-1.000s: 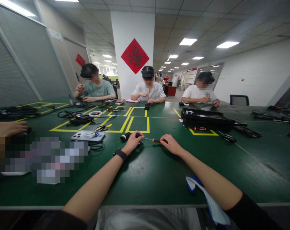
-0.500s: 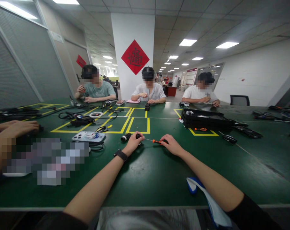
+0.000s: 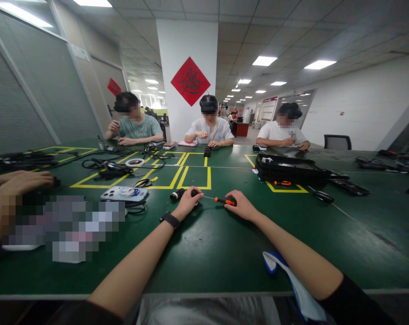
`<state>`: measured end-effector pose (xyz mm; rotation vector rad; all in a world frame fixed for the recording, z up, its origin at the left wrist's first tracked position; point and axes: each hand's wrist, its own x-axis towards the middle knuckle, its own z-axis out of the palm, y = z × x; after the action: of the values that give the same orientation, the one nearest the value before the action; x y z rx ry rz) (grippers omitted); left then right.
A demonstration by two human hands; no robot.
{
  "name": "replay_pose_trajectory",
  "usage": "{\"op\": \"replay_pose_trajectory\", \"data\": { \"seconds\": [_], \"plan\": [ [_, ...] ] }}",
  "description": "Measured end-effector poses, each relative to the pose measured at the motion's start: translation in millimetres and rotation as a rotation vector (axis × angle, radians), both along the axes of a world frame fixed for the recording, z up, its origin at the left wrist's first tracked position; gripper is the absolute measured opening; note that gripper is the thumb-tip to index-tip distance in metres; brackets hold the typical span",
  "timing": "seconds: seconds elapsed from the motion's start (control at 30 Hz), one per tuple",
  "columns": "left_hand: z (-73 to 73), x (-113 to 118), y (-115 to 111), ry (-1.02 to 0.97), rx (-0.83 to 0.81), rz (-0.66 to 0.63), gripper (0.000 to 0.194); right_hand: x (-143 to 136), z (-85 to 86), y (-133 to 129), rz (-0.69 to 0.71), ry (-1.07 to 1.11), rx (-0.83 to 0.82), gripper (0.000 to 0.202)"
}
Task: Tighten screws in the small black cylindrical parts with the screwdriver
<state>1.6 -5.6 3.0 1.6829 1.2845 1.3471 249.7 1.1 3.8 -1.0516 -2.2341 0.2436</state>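
My right hand (image 3: 242,206) is closed on the orange and black handle of a screwdriver (image 3: 224,201). Its thin metal shaft points left and its tip meets my left hand (image 3: 188,201). Between the closed fingers of that left hand is a small dark part (image 3: 194,193), mostly covered, so its kind does not show. A black cylindrical piece (image 3: 177,194) lies on the table just beyond the left wrist; whether it joins the held part I cannot tell. Both hands are low over the green table (image 3: 204,253).
To the left are a phone (image 3: 123,193), cables (image 3: 99,163) and a person's hand (image 3: 31,180). Black trays (image 3: 288,168) sit at right with an orange-handled tool (image 3: 282,183) before them. A blue-white cloth (image 3: 292,275) hangs off the near edge. Three people sit opposite.
The fingers of my right hand have shifted on the screwdriver, and more of its orange and black handle shows. My left hand has stayed nearly still.
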Motion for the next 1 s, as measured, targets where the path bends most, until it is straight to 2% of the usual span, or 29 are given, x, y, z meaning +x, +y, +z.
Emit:
{"op": "replay_pose_trajectory", "data": {
  "seconds": [0.23, 0.5, 0.77, 1.0],
  "plan": [
    [-1.0, -0.4, 0.9, 0.014, 0.001, 0.017, 0.024, 0.2, -1.5, 2.9, 0.004, -0.01, -0.005, 0.013],
    [1.6, 1.6, -1.2, 0.011, -0.014, 0.034, 0.025, -0.7, 0.6, -1.2, -0.012, 0.01, 0.016, 0.025],
    [-1.5, 0.0, 1.6, 0.0, -0.019, 0.014, 0.027, 0.6, -1.2, 3.5, 0.006, -0.014, -0.012, 0.012],
    [0.7, 0.5, -0.3, 0.002, -0.029, 0.027, 0.028, 1.5, 2.6, -1.2, -0.001, -0.026, -0.01, 0.03]
  ]
}}
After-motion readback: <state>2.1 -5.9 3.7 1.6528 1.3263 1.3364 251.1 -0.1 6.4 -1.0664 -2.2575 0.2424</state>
